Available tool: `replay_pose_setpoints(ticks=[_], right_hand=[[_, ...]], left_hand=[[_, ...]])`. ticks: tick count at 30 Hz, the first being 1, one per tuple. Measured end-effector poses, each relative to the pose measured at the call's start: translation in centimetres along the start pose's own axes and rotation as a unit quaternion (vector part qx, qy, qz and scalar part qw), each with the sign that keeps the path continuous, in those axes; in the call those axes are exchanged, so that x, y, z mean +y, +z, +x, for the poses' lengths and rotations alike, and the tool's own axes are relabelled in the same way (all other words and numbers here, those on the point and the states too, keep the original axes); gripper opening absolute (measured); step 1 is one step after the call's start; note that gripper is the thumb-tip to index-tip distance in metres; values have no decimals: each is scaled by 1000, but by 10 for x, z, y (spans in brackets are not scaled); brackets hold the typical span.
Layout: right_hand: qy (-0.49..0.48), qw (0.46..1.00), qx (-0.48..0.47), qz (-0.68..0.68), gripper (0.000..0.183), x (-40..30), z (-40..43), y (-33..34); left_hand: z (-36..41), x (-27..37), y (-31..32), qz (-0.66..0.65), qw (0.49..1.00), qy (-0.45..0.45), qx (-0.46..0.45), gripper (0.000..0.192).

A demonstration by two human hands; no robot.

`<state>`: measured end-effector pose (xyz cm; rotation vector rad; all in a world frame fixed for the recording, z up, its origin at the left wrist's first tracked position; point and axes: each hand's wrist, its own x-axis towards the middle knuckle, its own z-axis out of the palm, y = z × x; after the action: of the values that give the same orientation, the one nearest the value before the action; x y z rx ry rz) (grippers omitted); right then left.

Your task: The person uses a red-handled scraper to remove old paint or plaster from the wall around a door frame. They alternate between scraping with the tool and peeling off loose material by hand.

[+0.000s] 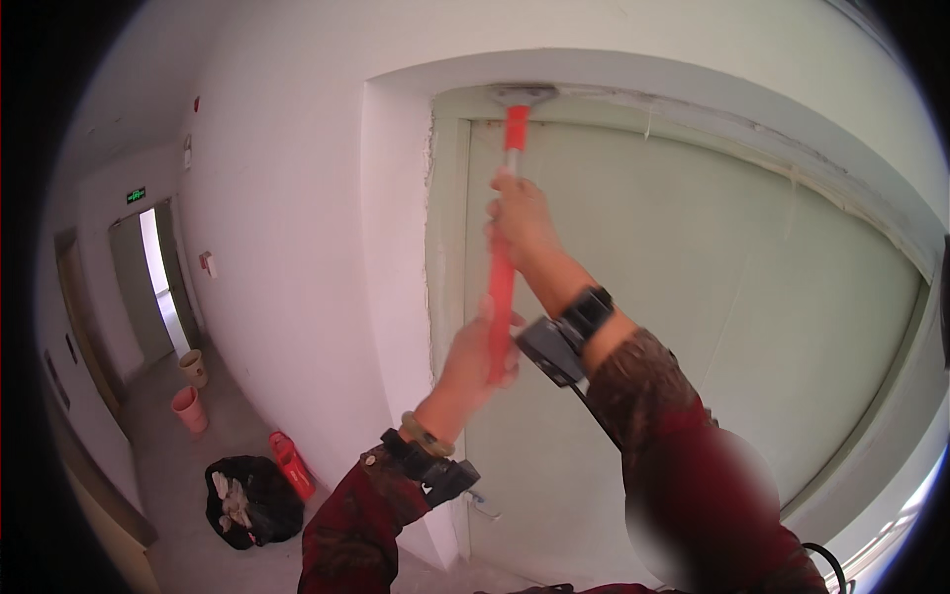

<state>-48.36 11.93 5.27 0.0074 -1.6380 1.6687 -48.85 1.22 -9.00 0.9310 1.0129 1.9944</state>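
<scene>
A long-handled scraper (502,286) with a red handle is raised in front of me, its handle close to upright. Its grey head (525,95) meets the top edge of the door frame (449,105), near the left corner. My left hand (471,356) grips the lower end of the handle. Higher up, my right hand (523,215) is wrapped around the shaft below the red neck. Behind both hands stands a pale green door (668,297). Rough residue (653,108) runs along the frame's top edge, and a thin strip (647,125) hangs from it. The hands are slightly blurred.
On the corridor floor at left lie a black bag (271,494) with scraps in it and a red container (292,464). Farther back stand a pink bucket (190,410) and a beige bucket (193,368). A white wall (297,223) borders the recess.
</scene>
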Motion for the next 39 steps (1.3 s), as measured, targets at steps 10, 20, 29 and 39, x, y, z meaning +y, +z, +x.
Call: replay_pose_setpoints(ticks=[10, 20, 29, 39], right_hand=[[-68, 977, 131, 156, 35, -21, -108, -102], [21, 984, 177, 22, 35, 32, -221, -175], [187, 937, 272, -115, 21, 85, -371, -266], [215, 847, 474, -106, 22, 108, -502, -360]], left_hand=[[-29, -33, 60, 228, 970, -3, -86, 57], [37, 0, 80, 233, 964, 70, -110, 23], [165, 168, 139, 677, 383, 619, 108, 24], [191, 175, 157, 779, 183, 594, 84, 9]])
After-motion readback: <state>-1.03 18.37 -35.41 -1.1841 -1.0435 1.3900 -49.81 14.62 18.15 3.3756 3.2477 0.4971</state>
